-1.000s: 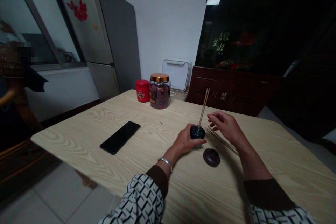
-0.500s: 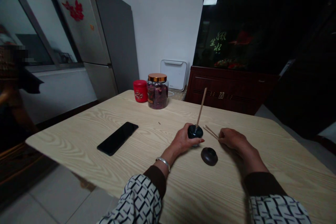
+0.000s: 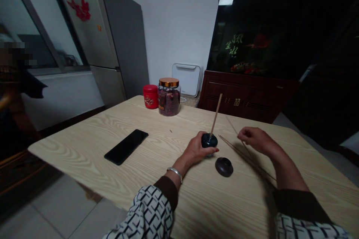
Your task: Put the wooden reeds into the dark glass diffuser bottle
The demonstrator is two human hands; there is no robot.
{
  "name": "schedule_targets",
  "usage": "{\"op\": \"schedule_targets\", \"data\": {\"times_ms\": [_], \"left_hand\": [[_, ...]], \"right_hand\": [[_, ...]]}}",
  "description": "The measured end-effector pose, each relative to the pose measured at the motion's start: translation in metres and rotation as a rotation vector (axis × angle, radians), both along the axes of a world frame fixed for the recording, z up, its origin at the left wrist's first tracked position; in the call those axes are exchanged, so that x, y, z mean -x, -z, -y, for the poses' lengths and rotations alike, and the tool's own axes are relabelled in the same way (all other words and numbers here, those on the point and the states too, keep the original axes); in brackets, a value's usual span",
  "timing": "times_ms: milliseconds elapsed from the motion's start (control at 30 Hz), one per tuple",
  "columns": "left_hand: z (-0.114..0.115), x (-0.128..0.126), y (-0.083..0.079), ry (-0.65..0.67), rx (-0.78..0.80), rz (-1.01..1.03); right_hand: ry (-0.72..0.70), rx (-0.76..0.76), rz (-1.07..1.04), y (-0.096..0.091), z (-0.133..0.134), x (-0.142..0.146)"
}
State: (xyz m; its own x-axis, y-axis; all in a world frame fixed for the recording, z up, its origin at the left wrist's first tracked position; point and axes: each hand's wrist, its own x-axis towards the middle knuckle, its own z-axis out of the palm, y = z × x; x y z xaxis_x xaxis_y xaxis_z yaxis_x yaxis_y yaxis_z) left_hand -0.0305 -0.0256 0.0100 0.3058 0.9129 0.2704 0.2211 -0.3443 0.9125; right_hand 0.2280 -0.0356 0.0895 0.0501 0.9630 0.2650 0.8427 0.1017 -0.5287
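My left hand (image 3: 195,148) is closed around a small dark glass bottle (image 3: 209,140) that stands on the table. Out of its neck rises a tight group of thin wooden reed sticks (image 3: 216,114), leaning slightly right. To the right, my right hand (image 3: 256,140) is raised a little over the tabletop, fingertips pinching a single thin reed stick (image 3: 232,124) that slants up and left. Below that hand more reed sticks (image 3: 245,154) lie on the wood, partly in the arm's shadow. A round dark brown cap (image 3: 224,167) rests close to the bottle, in front of it.
A black phone (image 3: 126,147) lies on the left of the pale wooden table (image 3: 92,138). Toward the back edge stand a red canister (image 3: 150,97) and a copper-lidded glass jar (image 3: 169,101). Behind are a fridge (image 3: 126,44) and a dark fish tank cabinet (image 3: 241,97). A person is at far left.
My right hand has lifted and moved slightly right and away from me, with one reed stick now angled up in its fingers. The sticks under it have come into view. My left hand stays on the bottle.
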Motion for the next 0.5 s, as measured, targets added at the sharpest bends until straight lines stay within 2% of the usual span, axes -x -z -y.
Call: {"op": "schedule_targets", "data": {"times_ms": [133,233,333,500], "left_hand": [[0.001,0.000,0.000,0.004,0.002,0.012],[0.001,0.001,0.000,0.000,0.000,0.014],[0.001,0.001,0.000,0.004,-0.003,0.010],[0.001,0.001,-0.001,0.007,-0.011,0.000]], "right_hand": [[0.025,-0.402,-0.701,-0.039,0.012,0.023],[0.035,-0.598,-1.022,-0.050,0.017,0.047],[0.033,-0.669,-1.101,-0.048,0.018,0.065],[0.053,-0.751,-1.067,-0.041,0.015,0.075]]}}
